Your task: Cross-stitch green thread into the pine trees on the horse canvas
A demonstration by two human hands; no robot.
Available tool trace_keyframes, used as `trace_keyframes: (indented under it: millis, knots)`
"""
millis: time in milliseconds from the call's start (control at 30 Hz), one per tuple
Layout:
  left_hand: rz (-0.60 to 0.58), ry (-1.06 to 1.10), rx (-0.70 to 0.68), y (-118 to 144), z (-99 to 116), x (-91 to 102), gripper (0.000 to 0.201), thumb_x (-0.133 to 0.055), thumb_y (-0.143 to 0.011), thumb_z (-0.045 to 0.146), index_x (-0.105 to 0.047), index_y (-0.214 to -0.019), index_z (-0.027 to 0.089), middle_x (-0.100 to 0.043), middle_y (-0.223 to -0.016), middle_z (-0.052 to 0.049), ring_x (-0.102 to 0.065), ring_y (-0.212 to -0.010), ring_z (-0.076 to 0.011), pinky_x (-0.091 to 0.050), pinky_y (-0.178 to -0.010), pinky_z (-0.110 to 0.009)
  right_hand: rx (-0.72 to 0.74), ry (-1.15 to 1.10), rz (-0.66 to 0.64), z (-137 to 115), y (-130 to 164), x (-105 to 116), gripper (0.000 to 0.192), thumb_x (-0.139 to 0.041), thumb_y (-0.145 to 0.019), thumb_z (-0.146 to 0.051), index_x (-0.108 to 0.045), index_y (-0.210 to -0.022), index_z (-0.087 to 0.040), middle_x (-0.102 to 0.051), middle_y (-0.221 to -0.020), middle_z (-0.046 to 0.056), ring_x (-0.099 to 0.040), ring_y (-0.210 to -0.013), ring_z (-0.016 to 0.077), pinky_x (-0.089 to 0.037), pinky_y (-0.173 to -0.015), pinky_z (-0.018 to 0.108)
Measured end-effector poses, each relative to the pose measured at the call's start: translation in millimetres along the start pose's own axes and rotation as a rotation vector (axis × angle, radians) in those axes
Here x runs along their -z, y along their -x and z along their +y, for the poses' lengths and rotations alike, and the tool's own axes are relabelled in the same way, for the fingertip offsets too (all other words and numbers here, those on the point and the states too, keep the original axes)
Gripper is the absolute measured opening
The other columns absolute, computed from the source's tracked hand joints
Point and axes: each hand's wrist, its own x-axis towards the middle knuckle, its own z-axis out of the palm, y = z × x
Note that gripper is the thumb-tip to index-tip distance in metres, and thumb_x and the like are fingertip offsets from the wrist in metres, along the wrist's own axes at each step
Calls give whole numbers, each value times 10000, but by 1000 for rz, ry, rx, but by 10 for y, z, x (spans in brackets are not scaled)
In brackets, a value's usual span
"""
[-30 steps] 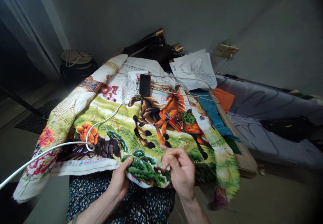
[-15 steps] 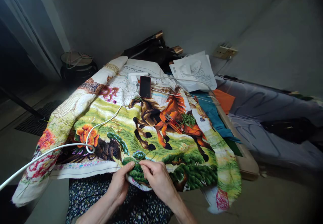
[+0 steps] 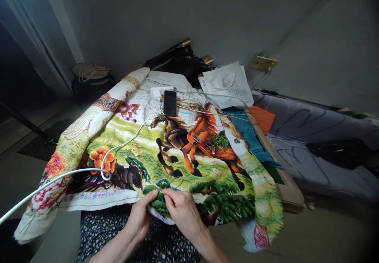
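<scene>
A: Item 1, embr. cloth (image 3: 151, 144). Loc.?
B: Ctr., spread wide; near edge at 6 o'clock, over dark speckled garment (image 3: 100, 231).
A: Item 2, L hand (image 3: 140, 212). Pose?
B: Approx. 7 o'clock, forearm in from 7. Thumb on top, tip toward 2; other fingers mostly hidden. Gripping cloth nr. its edge.
A: Item 3, R hand (image 3: 184, 209)?
B: Approx. 5 o'clock, back up, forearm in from 5, forefinger aimed at 10, just beside L thumb. Fingers curled; can't tell if pinching anything, too small.
A: Misc., on cloth?
B: Phone (image 3: 169, 103), 12 o'clock, screen dark. Green thread clump (image 3: 220, 141), 3 o'clock, w/ red-handled tool (image 3: 204, 142) beside it. White cable (image 3: 72, 171), looped at 8.
</scene>
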Motion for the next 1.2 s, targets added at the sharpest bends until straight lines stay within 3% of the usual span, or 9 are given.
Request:
trace_keyframes:
  millis: [300, 667, 1000, 1200]
  knots:
    - [-4, -29, 33, 3, 46, -57, 146, -778, -599, 186, -725, -710, 108, -738, -693, -47, -646, -666, -174, -511, -733, -301, 10, -87, 47, 90, -35, 2, 249, -608, -834, -44, -757, -899, -232, -627, -755, 24, -603, -700, 166, -462, -641, 245]
    - [-11, -31, 51, -45, 51, -50, 133, -781, -577, 173, -711, -670, 109, -719, -648, -29, -617, -625, -147, -492, -680, -279, 69, -255, 72, 153, -115, -22, 249, -610, -833, -21, -769, -874, -208, -580, -712, 11, -585, -676, 148, -422, -606, 237]
    - [-19, -24, 67, 4, 87, -95, 171, -808, -548, 179, -709, -663, 100, -721, -639, -24, -618, -610, -138, -493, -662, -269, 149, -223, 68, 146, -136, -2, 202, -580, -865, -59, -744, -831, -172, -508, -695, -2, -537, -635, 131, -392, -572, 229]
    - [-30, -24, 64, -5, 80, -73, 158, -804, -569, 173, -715, -678, 100, -725, -660, -37, -622, -619, -144, -491, -669, -272, 146, -162, 38, 125, -109, 5, 208, -539, -887, -78, -713, -839, -181, -545, -734, 10, -556, -682, 144, -422, -613, 232]
